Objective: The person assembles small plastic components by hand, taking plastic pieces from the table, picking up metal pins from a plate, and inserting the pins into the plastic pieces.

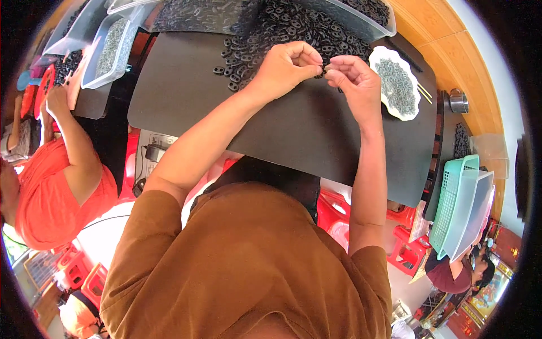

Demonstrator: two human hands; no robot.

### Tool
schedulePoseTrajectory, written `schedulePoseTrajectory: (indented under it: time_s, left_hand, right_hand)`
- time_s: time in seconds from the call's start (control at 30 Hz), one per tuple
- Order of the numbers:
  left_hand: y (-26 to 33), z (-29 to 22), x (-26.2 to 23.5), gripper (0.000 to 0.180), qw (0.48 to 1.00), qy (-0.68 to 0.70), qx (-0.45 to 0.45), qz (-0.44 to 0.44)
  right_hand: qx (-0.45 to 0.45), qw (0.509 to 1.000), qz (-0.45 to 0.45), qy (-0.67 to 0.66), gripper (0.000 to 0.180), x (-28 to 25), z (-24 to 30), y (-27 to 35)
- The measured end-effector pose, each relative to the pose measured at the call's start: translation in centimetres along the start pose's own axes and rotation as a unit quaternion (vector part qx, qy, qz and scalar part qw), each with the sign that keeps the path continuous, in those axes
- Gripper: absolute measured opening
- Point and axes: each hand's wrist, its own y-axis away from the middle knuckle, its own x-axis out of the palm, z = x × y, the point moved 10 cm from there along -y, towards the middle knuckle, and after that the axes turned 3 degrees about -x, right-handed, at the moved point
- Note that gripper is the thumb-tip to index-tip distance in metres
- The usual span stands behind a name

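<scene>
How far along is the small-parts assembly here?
Done: no finished batch can be told apart. In hand: the left hand and right hand pinch one small piece between them. Left: a big pile of black oval parts and a white dish of small metal pieces.

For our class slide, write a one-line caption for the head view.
Both hands, left hand and right hand, pinch a small black part over a black mat beside heaped black parts.

The person wears a brown short-sleeved cotton-like shirt [248,265]; both forearms are bare, and no rings or watch seem visible.
</scene>
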Motion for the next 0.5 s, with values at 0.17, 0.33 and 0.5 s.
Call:
schedulePoseTrajectory:
  time_s: [0.17,0.33,0.5]
  left_hand:
    - [0.4,0.3,-1.0,0.014,1.000,0.005,-0.002,-0.017]
    - [0.2,0.2,-0.2,0.014,1.000,0.004,-0.005,-0.010]
    - [0.2,0.3,-0.3,0.013,1.000,-0.001,-0.005,-0.019]
  right_hand:
    - [0.030,0.999,0.000,-0.033,0.017,0.7,-0.3,-0.2]
    - [0.030,0.999,0.015,0.016,0.011,0.4,-1.0,0.1]
    - [0.032,0.999,0.021,0.031,0.007,1.1,-0.9,0.2]
